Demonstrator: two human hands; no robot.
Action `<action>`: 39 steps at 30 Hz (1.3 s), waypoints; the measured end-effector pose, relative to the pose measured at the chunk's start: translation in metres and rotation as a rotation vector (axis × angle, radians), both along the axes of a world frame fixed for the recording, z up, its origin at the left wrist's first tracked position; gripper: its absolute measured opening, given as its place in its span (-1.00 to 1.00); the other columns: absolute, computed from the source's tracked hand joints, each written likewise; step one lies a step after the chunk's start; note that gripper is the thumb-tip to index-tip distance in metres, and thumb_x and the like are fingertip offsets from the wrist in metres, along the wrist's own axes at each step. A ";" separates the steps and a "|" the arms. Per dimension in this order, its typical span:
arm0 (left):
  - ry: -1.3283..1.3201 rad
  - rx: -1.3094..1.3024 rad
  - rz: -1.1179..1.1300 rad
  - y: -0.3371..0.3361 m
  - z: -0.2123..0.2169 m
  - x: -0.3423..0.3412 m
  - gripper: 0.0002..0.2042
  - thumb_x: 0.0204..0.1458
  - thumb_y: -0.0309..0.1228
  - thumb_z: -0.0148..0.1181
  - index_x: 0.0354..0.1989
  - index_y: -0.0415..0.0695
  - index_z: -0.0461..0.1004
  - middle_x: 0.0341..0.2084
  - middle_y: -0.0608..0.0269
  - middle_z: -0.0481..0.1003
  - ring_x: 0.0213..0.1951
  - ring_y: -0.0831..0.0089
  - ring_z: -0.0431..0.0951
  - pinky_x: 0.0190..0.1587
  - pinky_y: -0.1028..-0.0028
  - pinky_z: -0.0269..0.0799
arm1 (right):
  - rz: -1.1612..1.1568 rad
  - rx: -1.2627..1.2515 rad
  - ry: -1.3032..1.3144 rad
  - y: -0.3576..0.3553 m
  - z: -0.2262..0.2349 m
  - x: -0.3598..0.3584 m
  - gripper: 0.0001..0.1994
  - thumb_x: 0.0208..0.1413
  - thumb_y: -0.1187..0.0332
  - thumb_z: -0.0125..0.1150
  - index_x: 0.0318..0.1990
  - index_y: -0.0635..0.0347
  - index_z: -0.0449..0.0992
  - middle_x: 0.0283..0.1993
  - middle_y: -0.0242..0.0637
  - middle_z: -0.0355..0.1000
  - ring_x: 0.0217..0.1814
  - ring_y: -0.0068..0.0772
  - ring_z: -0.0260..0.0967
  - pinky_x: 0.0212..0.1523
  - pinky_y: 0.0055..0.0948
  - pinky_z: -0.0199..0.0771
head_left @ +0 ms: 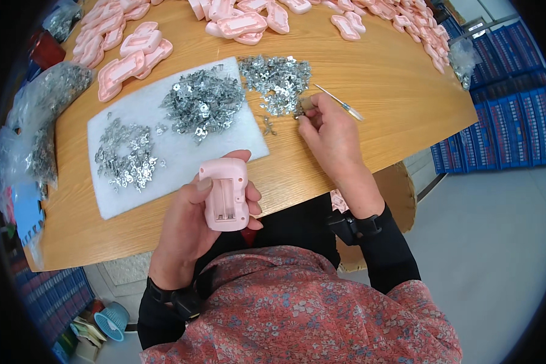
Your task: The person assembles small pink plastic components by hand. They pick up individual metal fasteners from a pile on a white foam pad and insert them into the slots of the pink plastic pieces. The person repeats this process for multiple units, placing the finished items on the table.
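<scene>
My left hand (185, 224) is closed around a pale pink plastic housing (225, 209). An open battery compartment faces up, with small metal pieces at its lower end, and my thumb rests on the housing's left edge. My right hand (332, 130) reaches over the table beside a pile of small silver metal clips (279, 82). Its thumb and forefinger come together at the pile's lower right edge; what lies between them is too small to make out. A tan wrap covers one fingertip. A few loose metal pieces (268, 125) lie just left of that hand.
A white foam sheet (182, 161) bears two more heaps of metal parts. A thin pointed tool (340, 102) lies right of my right hand. Pink housings (242, 24) line the table's far side. Bags of parts (48, 118) stand left; blue crates (497, 124) stand right.
</scene>
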State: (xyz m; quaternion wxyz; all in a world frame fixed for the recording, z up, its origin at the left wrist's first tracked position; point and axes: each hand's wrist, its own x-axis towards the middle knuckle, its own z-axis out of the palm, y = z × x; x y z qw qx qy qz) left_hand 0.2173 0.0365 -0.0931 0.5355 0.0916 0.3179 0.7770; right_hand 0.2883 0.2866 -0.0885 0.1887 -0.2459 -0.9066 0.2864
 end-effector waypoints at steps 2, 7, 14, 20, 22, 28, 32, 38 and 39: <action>-0.005 -0.009 0.005 -0.001 -0.001 0.000 -0.27 0.21 0.05 -0.04 0.38 -0.28 0.10 -0.19 -0.06 0.52 -0.19 0.18 0.63 -0.20 0.17 0.67 | 0.007 -0.049 0.000 0.005 -0.002 0.003 -0.80 0.04 0.48 0.29 -0.18 0.22 0.46 -0.29 -0.13 0.52 -0.31 -0.17 0.51 -0.28 -0.27 0.50; -0.008 -0.033 0.009 0.001 0.000 0.001 -0.31 0.21 -0.02 0.02 0.36 -0.31 0.14 -0.23 0.00 0.54 -0.20 0.22 0.63 -0.20 0.20 0.66 | 0.020 -0.101 0.043 0.010 -0.002 0.012 -0.82 0.06 0.52 0.27 -0.16 0.24 0.48 -0.30 -0.14 0.52 -0.30 -0.21 0.52 -0.27 -0.30 0.51; 0.051 -0.112 0.047 0.004 0.008 0.003 -0.43 0.22 -0.25 0.12 0.32 -0.33 0.22 -0.28 0.10 0.55 -0.25 0.33 0.62 -0.21 0.29 0.66 | 0.116 -0.143 0.075 0.010 -0.007 0.001 -0.84 0.11 0.57 0.26 -0.16 0.27 0.48 -0.32 -0.33 0.48 -0.29 -0.54 0.44 -0.23 -0.53 0.47; 0.095 -0.204 0.066 0.008 0.012 0.003 -0.48 0.22 -0.36 0.13 0.31 -0.31 0.24 -0.30 0.14 0.55 -0.26 0.39 0.62 -0.22 0.34 0.66 | 0.091 -0.382 0.064 0.007 -0.007 0.007 -0.86 0.14 0.58 0.26 -0.16 0.25 0.48 -0.29 -0.47 0.45 -0.26 -0.71 0.38 -0.19 -0.63 0.43; 0.100 -0.212 0.072 0.014 0.013 0.003 -0.49 0.23 -0.36 0.14 0.32 -0.28 0.25 -0.29 0.15 0.56 -0.25 0.40 0.62 -0.21 0.34 0.65 | 0.083 -0.410 0.069 0.006 -0.005 0.009 -0.85 0.14 0.59 0.26 -0.16 0.25 0.47 -0.29 -0.47 0.45 -0.25 -0.72 0.37 -0.18 -0.64 0.42; 0.049 -0.230 0.137 0.030 0.016 0.005 -0.51 0.22 -0.39 0.17 0.31 -0.22 0.27 -0.23 0.15 0.55 -0.21 0.40 0.62 -0.15 0.35 0.64 | 0.147 -0.423 0.209 -0.006 0.002 0.018 -0.84 0.10 0.60 0.29 -0.20 0.24 0.47 -0.29 -0.46 0.46 -0.25 -0.68 0.37 -0.20 -0.60 0.40; 0.037 -0.234 0.152 0.045 0.016 0.002 -0.49 0.18 -0.43 0.22 0.30 -0.21 0.27 -0.19 0.14 0.55 -0.19 0.41 0.62 -0.13 0.35 0.64 | 0.221 -0.157 0.316 -0.025 0.005 0.026 -0.83 0.00 0.56 0.34 -0.25 0.23 0.48 -0.35 -0.35 0.45 -0.30 -0.44 0.42 -0.25 -0.46 0.43; -0.051 -0.200 0.179 0.058 0.019 0.003 -0.52 0.12 -0.51 0.27 0.23 -0.22 0.33 -0.21 0.20 0.52 -0.26 0.45 0.59 -0.20 0.38 0.62 | 0.411 0.252 0.462 -0.040 0.014 0.031 -0.70 -0.19 0.59 0.42 -0.28 0.13 0.48 -0.35 -0.31 0.44 -0.27 -0.16 0.43 -0.26 -0.26 0.42; -0.052 -0.199 0.193 0.059 0.019 0.003 -0.52 0.11 -0.53 0.28 0.22 -0.23 0.33 -0.21 0.21 0.52 -0.28 0.45 0.58 -0.22 0.39 0.61 | 0.445 0.289 0.474 -0.041 0.017 0.031 -0.70 -0.20 0.59 0.42 -0.28 0.14 0.48 -0.34 -0.31 0.45 -0.27 -0.17 0.43 -0.25 -0.25 0.42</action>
